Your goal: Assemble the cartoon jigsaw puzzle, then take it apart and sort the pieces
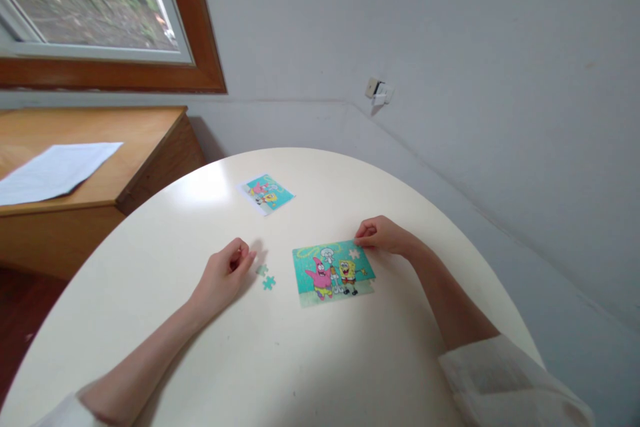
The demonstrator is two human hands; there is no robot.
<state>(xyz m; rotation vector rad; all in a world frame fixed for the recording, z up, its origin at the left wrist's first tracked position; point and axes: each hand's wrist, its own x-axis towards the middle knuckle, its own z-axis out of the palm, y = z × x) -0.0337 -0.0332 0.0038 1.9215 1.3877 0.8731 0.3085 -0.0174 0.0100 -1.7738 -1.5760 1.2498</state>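
A nearly filled jigsaw puzzle [320, 273] with cartoon figures on a turquoise ground lies flat on the round white table [210, 360]. It shows a gap at its upper right and another at the lower right corner. My right hand [383, 235] is closed, thumb and fingertips pinched at the puzzle's top right corner. Left of the puzzle, my left hand [226, 268] hovers with curled fingers; whether anything is between them is hidden. Just beside it lie two loose puzzle pieces, a turquoise piece [269, 283] and a paler piece [262, 270].
A printed picture card [267, 194] with the same cartoon scene lies farther back on the table. At left stands a wooden cabinet [150, 127] with white paper [60, 170] on it, below a window [100, 0]. The wall carries a socket [380, 91].
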